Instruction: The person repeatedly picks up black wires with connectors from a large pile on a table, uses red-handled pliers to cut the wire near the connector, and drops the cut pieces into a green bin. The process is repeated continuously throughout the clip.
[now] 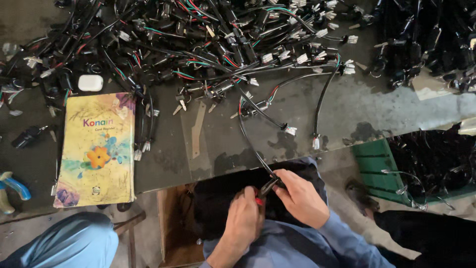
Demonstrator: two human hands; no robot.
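You are sitting at a small workshop for assembling or sorting wiring. The stained, grimy bench in front of you carries a tangled heap of black wire harnesses with white plug connectors, spreading from ten o'clock to two o'clock. At nine o'clock lies a worn yellow register book, with blue-handled pliers beside it. At three o'clock a green crate holds more black cables. A brown cardboard box sits below the bench edge at six o'clock.

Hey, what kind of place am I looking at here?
Probably a small wiring-harness workshop: a heap of black cables with white connectors covers a grimy worktable, and the right hand grips one cable.
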